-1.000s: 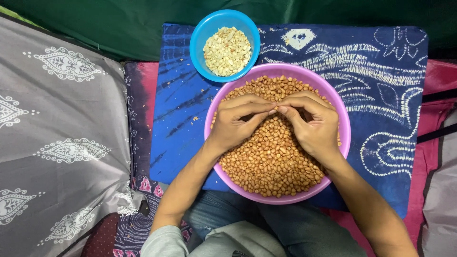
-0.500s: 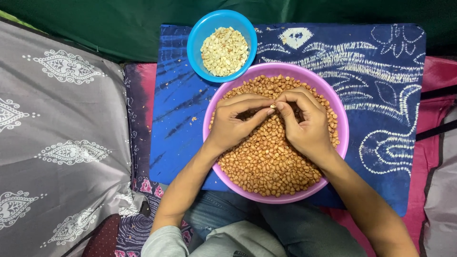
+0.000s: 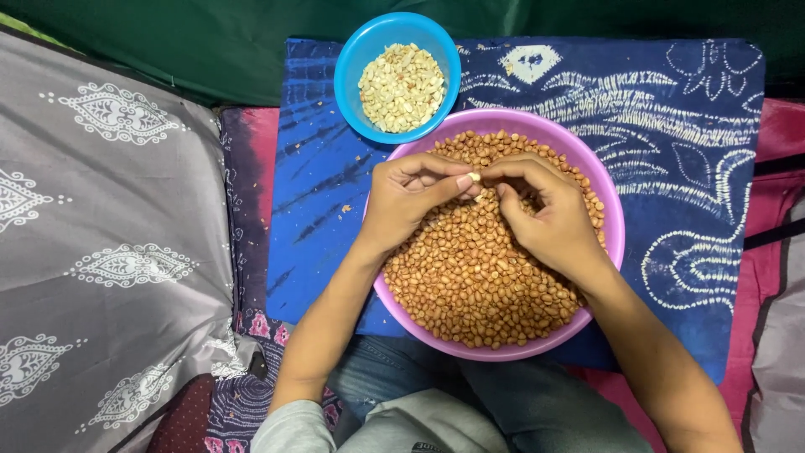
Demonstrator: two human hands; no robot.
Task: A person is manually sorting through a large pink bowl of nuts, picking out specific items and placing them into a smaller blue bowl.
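**Two hands meet over a bowl of peanuts**

The person's left hand point(image 3: 411, 200) and right hand point(image 3: 545, 214) are both over a round pink plastic bowl point(image 3: 605, 210) heaped with reddish-brown, skin-on peanuts point(image 3: 482, 281). The fingertips of the two hands come together above the far half of the heap. Between them sits a single pale peeled peanut point(image 3: 475, 177), pinched at the tip of the left thumb and forefinger, with the right hand's fingertips touching it from the other side. Both hands are curled nearly closed, their remaining fingers folded in toward the palms; whether either palm hides more nuts cannot be told. The heels of both hands rest on the peanuts.

Just beyond the pink bowl, touching its far-left rim, stands a smaller round blue plastic bowl point(image 3: 355, 59) filled with pale skinless peanuts point(image 3: 401, 86). Both bowls sit on a blue tie-dye cloth with white patterns point(image 3: 671, 109). To the person's left lies a grey fabric with white ornamental motifs point(image 3: 109, 218). Blue jeans point(image 3: 503, 398) show beneath the pink bowl's near edge.
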